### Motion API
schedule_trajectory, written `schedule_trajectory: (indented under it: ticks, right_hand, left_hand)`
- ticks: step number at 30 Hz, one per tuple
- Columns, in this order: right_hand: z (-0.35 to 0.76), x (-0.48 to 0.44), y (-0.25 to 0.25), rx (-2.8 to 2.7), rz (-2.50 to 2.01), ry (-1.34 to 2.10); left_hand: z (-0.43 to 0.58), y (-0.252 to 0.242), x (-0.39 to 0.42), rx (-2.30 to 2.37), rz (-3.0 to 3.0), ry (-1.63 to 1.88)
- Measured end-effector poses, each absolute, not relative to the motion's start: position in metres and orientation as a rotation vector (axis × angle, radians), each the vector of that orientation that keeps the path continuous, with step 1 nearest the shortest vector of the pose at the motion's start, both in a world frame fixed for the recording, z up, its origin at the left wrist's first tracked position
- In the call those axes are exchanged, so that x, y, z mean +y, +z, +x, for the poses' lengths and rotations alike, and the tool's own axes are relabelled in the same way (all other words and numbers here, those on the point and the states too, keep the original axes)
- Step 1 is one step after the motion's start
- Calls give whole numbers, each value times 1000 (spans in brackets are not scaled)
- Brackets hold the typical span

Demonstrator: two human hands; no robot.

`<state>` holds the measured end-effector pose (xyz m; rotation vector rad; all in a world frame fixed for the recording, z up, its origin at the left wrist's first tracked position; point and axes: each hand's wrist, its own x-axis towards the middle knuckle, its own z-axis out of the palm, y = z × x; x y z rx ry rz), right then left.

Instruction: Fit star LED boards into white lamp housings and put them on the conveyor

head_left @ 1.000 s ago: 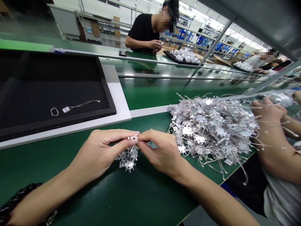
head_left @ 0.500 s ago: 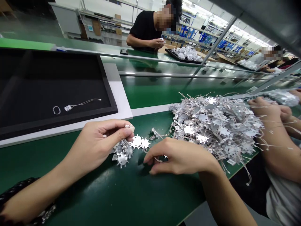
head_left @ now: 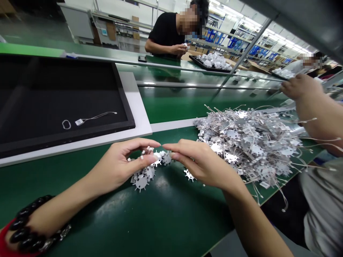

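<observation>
1. Left hand [head_left: 118, 166]: white connector plugs [head_left: 148, 150] held between thumb and fingers, toothed metal discs [head_left: 141, 183] bunched below.
2. Right hand [head_left: 209, 162]: thumb and index tips parted, near left fingertips; can't tell if gripping a lead. Another disc [head_left: 189, 175] under it.
3. Pile of wired discs [head_left: 249, 142]: reaches green tabletop's [head_left: 166, 221] right-hand edge.
4. Black tray [head_left: 128, 119]: labelled lead [head_left: 79, 122] by its near edge.
5. Co-worker in black top [head_left: 166, 34]: beyond, both hands together.
</observation>
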<state>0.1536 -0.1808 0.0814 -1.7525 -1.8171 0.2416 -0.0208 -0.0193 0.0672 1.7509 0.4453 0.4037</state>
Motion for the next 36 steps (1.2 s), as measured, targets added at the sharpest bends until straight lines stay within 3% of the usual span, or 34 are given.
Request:
schedule_trajectory:
  ticks: [21,26,31,36]
  right_hand:
    - [134,-168,70,-1514,-1642,226]
    - [131,-166,68,-1460,-1670,254]
    - [130,-166,69,-1385,-1659,333]
    - [128,-167,70,-1298,-1608,479]
  left_hand:
    - [-19,59,-10,158,2144,27]
    - [-19,49,-17,-72,2403,155]
    - [-20,33,-26,-43,2582,463]
    - [-21,24,-25,-70,2609,517]
